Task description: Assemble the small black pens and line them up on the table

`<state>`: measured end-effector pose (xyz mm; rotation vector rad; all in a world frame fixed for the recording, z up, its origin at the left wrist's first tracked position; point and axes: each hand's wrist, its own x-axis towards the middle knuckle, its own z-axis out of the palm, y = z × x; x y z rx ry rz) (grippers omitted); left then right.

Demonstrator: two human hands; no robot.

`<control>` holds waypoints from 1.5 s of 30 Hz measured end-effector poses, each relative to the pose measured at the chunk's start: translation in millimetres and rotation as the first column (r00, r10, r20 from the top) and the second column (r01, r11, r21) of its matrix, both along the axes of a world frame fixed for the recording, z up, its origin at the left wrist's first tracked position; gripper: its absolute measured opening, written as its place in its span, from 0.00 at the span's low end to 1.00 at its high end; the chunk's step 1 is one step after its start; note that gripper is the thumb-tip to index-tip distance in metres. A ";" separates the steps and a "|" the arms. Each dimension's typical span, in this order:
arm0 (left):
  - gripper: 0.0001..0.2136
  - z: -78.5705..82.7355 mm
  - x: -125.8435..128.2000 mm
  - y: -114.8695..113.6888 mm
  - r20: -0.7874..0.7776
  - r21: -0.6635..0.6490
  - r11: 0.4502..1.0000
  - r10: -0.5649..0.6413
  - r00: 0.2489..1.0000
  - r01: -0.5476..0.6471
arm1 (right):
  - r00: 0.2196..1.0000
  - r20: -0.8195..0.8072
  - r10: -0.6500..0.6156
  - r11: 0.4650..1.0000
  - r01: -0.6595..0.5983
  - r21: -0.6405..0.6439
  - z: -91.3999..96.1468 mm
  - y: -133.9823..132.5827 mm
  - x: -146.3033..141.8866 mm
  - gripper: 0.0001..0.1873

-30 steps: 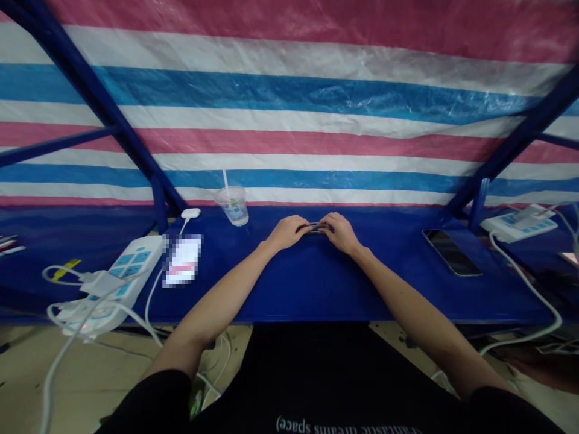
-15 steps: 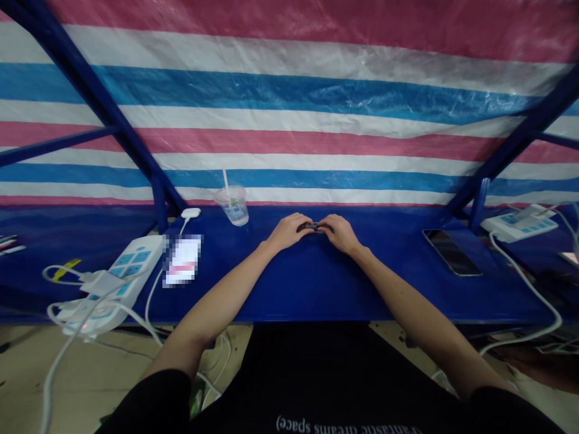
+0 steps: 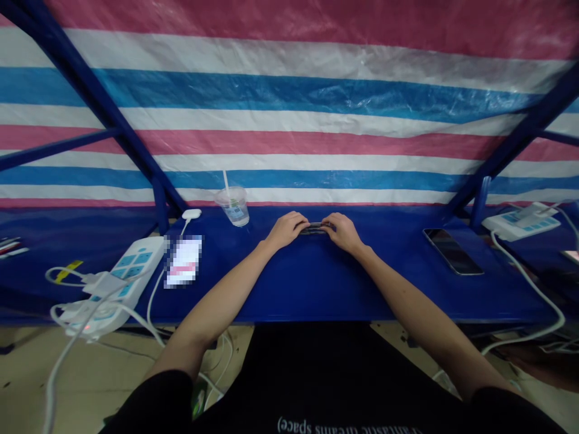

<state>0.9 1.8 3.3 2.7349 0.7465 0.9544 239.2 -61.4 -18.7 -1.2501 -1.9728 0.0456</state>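
On the left of the blue surface (image 3: pixel 312 286), a power strip (image 3: pixel 142 259) lies near a pixelated bright rectangle (image 3: pixel 183 260), then a plastic cup (image 3: pixel 236 208). Mid-surface, toward the far side, the left hand (image 3: pixel 286 230) pinches one end of a thin dark object (image 3: pixel 316 228) in its fingers; more of the object's middle shows than half a second ago, suggesting a grip shifted outward. The right hand (image 3: pixel 342 231) pinches the other end. Farther right lies a dark phone (image 3: pixel 453 252).

Dim indoor light, faint glare on striped sheeting (image 3: pixel 307 99), wide-angle stretch toward edges, pixelated bright patch (image 3: pixel 183 261)
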 end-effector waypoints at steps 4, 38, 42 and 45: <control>0.05 0.5 -1.0 -0.2 0.011 -0.001 1.000 -0.028 1.000 0.028 | 0.999 0.036 0.008 0.999 -0.006 -0.049 -2.2 1.3 0.8 0.08; 0.07 2.1 0.3 -0.3 0.006 0.009 0.999 -0.047 0.999 0.047 | 0.998 0.063 -0.028 0.995 0.034 -0.094 1.7 -1.2 -1.7 0.09; 0.04 5.1 0.5 -3.1 0.017 0.017 0.998 -0.062 0.998 0.062 | 0.989 0.127 -0.071 0.982 0.092 -0.165 -0.3 0.9 -1.3 0.16; 0.04 5.0 0.7 -3.9 0.008 0.022 0.997 -0.068 0.998 0.067 | 0.988 0.132 -0.076 0.977 0.100 -0.190 -0.8 0.8 -1.1 0.17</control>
